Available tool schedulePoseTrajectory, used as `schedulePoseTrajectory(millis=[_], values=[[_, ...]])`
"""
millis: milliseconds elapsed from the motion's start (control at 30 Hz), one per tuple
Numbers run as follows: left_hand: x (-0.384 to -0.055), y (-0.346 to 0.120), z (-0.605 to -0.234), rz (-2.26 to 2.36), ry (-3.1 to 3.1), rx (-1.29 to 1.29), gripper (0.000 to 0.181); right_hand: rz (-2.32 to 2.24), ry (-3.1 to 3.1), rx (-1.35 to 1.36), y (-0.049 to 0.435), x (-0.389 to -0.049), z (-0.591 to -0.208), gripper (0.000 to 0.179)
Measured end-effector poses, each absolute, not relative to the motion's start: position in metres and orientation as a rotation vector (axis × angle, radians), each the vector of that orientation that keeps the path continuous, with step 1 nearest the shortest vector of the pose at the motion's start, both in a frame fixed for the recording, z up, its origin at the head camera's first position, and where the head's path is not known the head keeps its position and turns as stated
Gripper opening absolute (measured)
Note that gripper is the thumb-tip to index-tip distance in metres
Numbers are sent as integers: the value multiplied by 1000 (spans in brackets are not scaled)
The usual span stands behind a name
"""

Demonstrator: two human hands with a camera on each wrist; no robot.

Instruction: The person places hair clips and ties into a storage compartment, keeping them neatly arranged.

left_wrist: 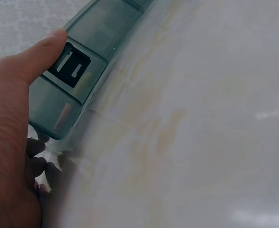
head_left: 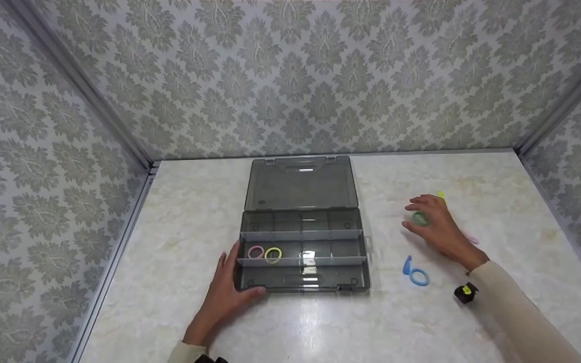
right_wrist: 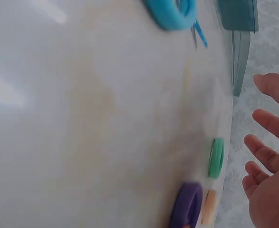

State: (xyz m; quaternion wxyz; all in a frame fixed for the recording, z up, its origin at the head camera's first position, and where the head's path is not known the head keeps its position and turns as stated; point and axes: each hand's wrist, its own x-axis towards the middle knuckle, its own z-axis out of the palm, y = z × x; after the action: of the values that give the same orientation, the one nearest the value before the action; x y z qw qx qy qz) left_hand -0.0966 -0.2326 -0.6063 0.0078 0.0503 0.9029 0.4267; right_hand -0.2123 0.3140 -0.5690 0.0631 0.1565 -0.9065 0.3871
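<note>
Left hand grips corner of grey box — right hand, fingers spread, near green ring.

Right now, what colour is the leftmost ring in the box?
Pink; that ring shows best in the head view.

We see a smoky-grey, see-through plastic organizer case lying flat on the desk, its lid swung fully back behind the base. Two pale dividers split the base into three rows. In the middle row, toward the left end, we find a pink ring and, just right of it, a yellow ring. Right of the case, apart from it, lies a green ring.
</note>
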Motion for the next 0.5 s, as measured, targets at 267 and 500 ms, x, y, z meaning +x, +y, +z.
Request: schedulePoseTrajectory(millis=[267,500], values=[[-97,-233,-607,1343,2814,137,130,1166,-2734,440,341,-208,-572,37],[-96,-233,-608,1343,2839,164,130,1089,-2802,415,351,-207,-575,38]])
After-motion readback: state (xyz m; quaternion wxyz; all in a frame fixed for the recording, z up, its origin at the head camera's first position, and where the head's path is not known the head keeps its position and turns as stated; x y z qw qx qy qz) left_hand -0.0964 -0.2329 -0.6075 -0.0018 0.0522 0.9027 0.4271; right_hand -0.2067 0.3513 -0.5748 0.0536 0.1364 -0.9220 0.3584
